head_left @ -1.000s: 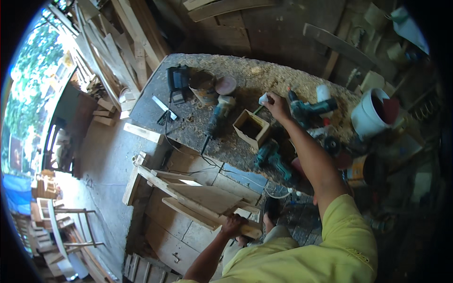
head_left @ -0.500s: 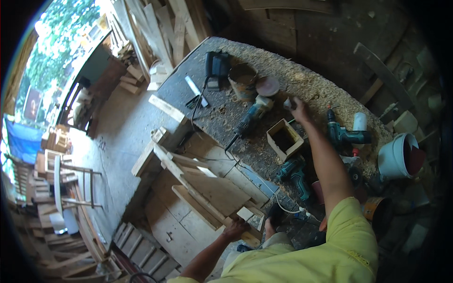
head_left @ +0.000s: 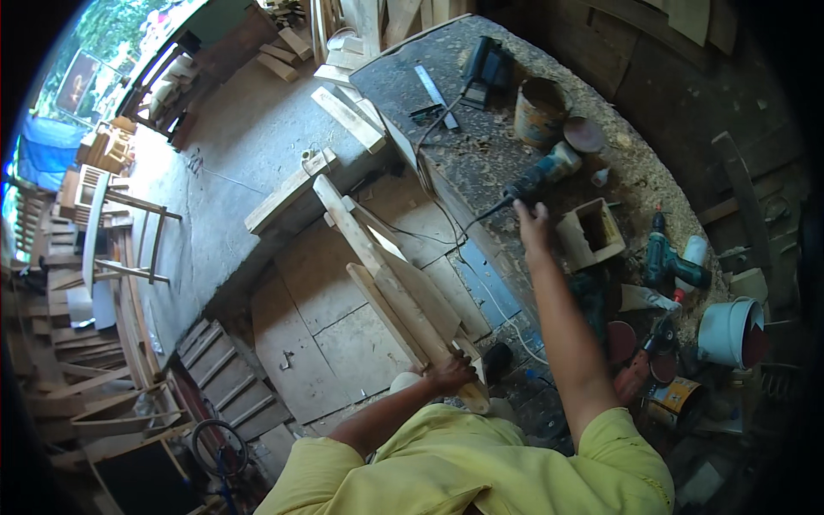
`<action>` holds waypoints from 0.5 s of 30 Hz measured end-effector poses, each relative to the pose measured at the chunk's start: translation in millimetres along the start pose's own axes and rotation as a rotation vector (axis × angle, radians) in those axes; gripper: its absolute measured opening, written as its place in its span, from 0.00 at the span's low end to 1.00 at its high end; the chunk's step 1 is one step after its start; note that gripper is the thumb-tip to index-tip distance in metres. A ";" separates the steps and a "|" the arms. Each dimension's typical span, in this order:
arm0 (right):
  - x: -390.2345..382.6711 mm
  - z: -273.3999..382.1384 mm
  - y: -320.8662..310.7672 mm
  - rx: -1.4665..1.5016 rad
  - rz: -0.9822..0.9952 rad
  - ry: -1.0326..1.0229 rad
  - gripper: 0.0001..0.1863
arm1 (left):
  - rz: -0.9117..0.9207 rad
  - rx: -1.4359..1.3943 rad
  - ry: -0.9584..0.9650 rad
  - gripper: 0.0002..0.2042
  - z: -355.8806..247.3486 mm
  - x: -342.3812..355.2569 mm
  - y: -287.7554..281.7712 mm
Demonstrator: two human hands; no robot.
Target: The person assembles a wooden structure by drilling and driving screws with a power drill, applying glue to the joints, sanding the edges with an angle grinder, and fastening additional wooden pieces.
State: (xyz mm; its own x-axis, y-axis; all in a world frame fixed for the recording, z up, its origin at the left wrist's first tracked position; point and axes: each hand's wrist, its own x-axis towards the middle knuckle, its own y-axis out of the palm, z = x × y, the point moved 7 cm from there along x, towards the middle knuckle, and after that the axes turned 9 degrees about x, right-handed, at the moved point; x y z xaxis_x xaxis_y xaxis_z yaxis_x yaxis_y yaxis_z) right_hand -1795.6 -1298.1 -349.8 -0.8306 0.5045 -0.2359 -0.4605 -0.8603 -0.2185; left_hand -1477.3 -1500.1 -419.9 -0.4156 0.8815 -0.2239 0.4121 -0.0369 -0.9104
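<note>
Beside table [head_left: 396, 86]: wooden frame [head_left: 384, 257], near end clamped in left hand [head_left: 452, 374]; right hand [head_left: 533, 227], fingers parted (seemingly empty), near corded power tool [head_left: 539, 177]. I'd want left grip firm, lest frame tip.

Labels in view, none of them legible

An orange-yellow can [head_left: 672, 400] at the lower right carries a wraparound label with dark marks, too small and blurred to read. A rust-stained can [head_left: 539, 122] on the workbench [head_left: 390, 81] shows worn, coloured patches on its side, seemingly an old label; any lettering there cannot be made out.
</note>
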 end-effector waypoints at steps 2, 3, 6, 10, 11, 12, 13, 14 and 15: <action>44.2 -16.5 2.5 -0.134 -0.153 0.080 0.48 | -0.069 0.033 0.052 0.10 -3.5 3.1 -7.7; 63.9 -25.8 10.6 -0.060 -0.117 0.187 0.51 | -0.035 0.014 0.057 0.10 -3.2 0.9 3.7; 84.5 -1.4 37.9 -0.270 -0.217 0.212 0.42 | -0.406 0.063 0.054 0.12 2.1 -22.1 54.5; 102.8 -10.9 40.4 0.067 -0.217 0.293 0.28 | -0.650 -0.008 -0.025 0.15 -2.8 -23.6 107.5; 106.3 -15.4 15.3 0.219 -0.225 0.290 0.30 | -0.741 0.034 0.009 0.15 -13.1 -25.0 94.4; 111.7 -12.8 -8.1 0.406 -0.171 0.279 0.29 | -0.832 0.081 0.040 0.16 -21.0 -27.8 83.8; 107.1 -4.5 -15.6 0.589 -0.098 0.276 0.27 | -0.850 0.078 0.020 0.16 -23.9 -26.5 88.1; 78.9 7.7 4.9 0.632 -0.079 0.305 0.27 | -0.729 0.021 -0.014 0.16 -23.3 -23.1 109.0; 46.2 27.4 17.6 0.673 -0.073 0.326 0.27 | -0.617 -0.043 -0.033 0.17 -24.8 -15.3 129.1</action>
State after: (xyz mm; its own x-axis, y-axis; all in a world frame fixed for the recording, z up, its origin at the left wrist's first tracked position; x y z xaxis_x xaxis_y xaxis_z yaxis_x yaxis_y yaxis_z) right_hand -1850.6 -1291.9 -338.6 -0.7043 0.4678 -0.5340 -0.6895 -0.6298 0.3576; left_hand -1397.6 -1506.7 -525.4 -0.6124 0.7194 0.3279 0.1199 0.4945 -0.8609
